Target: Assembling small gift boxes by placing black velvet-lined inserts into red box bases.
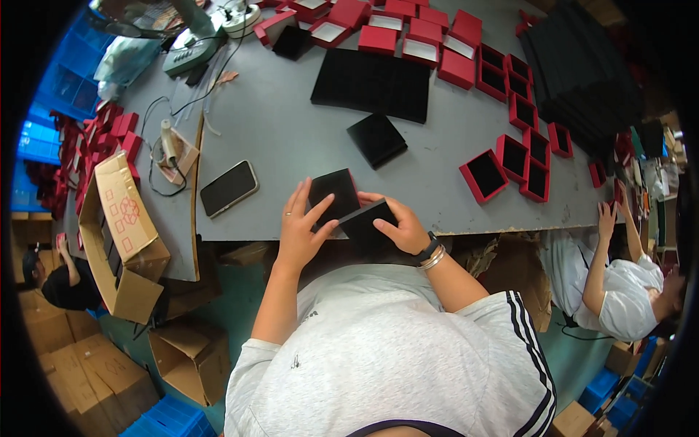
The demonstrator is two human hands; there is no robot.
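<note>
Both my hands are at the table's near edge, close together. My left hand point(300, 222) holds a small red box with a black face point(333, 191), its fingers spread along the box's left side and over its face. Between the thumb and fingers of my right hand point(405, 231) is a black square pad point(366, 221), tilted and overlapping the box's near corner. Just beyond lies a stack of similar black square pads point(376, 140). The undersides of both held things are hidden.
Farther back lies a large black sheet point(371, 84). Red boxes with black insides point(483, 175) stand to the right, open red boxes point(421, 51) behind. A phone point(229, 189) and carton point(120, 226) are on the left. Co-workers sit at right point(619, 284) and far left point(69, 277).
</note>
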